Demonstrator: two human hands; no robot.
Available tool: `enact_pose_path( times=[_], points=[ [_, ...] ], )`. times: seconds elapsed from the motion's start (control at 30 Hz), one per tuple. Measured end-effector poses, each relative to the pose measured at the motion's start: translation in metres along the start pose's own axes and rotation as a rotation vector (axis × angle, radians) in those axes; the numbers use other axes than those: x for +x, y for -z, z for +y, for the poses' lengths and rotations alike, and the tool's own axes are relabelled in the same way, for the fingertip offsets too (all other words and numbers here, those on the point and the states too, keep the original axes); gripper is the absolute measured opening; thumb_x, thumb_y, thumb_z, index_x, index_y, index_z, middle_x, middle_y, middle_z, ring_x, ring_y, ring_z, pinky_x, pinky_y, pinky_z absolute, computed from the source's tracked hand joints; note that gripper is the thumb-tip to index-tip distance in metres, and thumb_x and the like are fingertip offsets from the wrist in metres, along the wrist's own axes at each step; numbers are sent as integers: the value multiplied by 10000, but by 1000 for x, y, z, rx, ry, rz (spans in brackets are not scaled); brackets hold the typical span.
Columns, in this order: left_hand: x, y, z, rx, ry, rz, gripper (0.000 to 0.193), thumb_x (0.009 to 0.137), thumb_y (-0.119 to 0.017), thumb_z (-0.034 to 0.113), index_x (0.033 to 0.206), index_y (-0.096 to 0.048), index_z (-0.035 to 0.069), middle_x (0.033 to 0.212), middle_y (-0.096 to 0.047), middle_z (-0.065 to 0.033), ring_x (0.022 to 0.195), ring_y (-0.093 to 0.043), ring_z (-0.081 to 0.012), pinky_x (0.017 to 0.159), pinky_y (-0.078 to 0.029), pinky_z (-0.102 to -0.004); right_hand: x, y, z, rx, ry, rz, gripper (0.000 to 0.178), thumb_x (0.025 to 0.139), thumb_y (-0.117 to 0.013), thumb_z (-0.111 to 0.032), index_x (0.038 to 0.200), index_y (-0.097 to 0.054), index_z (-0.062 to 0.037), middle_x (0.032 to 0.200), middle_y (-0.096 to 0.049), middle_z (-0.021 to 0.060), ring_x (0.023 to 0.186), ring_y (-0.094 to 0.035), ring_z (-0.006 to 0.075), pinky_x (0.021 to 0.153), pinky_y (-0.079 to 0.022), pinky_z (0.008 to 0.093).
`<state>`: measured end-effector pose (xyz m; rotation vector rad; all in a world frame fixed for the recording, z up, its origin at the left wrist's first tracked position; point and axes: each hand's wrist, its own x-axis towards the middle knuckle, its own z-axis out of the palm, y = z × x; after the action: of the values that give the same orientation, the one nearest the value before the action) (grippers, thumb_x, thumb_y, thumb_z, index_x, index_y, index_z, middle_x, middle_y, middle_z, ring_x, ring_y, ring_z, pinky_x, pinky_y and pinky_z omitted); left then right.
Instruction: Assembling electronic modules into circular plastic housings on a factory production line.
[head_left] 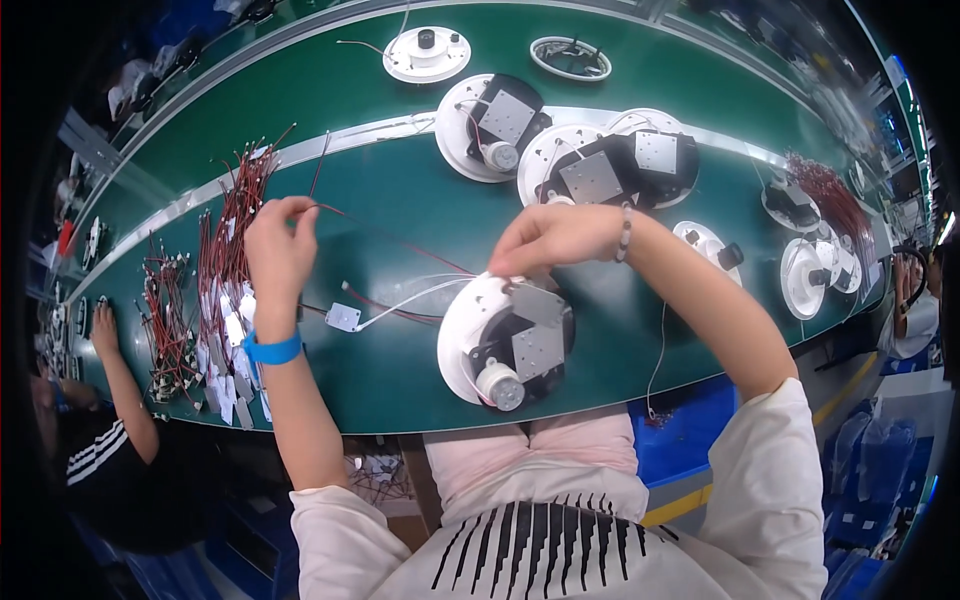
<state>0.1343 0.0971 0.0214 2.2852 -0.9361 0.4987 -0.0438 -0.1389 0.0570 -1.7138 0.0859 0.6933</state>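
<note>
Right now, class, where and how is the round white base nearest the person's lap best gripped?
Grip the white base probably by its left rim, coming from the left: that curved edge is bare, while a motor and metal plate sit farther right.

Green worktop [380,380] brightly lit; beyond its ends, surroundings appear soft and fisheye-curved, darkening to black corners.

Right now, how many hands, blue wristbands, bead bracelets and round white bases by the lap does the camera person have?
Hands: 2 (left hand, right hand)
Blue wristband: 1
Bead bracelet: 1
Round white base by the lap: 1
Total: 5
</note>
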Motion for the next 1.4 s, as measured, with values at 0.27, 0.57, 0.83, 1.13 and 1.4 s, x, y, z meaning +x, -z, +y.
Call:
enact_pose_path(
  times=[0.27,0.57,0.83,1.13,1.4],
  points=[
    [0,4,-1,180,44,64,244,704,-524,4,942,-568,31,858,-578,-125,670,-556,-222,612,-437,-306,9,-12,18,-43,147,337,471,880,-339,-427,624,-471,-54,599,-389,-56,583,-306,45,530,-300,210],
    [-38,-19,93,-1167,-33,-921,385,860,-367,191,1189,-369,-11,1103,-478,-101,1021,-448,-168,891,-324,-277,0,-33,19,-15,333,543,445,873,-418,-340,666,-570,24,537,-399,-64,534,-327,32,456,-284,217],
    [-33,-5,96,-817,-357,-780,185,788,-522,146,726,-609,-5,547,-548,-90,448,-466,-99,407,-326,-262,-11,-42,35,-18,641,530,424,874,-376,-196,557,-540,32,536,-503,59,458,-424,115,436,-310,247],
    [-31,107,106,-698,-267,-810,93,717,-620,102,683,-625,15,513,-553,-42,437,-479,-66,414,-354,-198,-12,-61,32,87,681,591,271,845,-407,-131,767,-593,50,731,-540,92,576,-481,110,535,-397,207],
    [31,222,-52,-68,448,-302,184,740,-597,151,700,-627,-26,576,-541,24,530,-446,-12,447,-329,-178,-5,-75,35,-89,620,498,166,781,-485,-67,724,-620,11,675,-572,80,562,-519,121,499,-413,224]
  ],
)
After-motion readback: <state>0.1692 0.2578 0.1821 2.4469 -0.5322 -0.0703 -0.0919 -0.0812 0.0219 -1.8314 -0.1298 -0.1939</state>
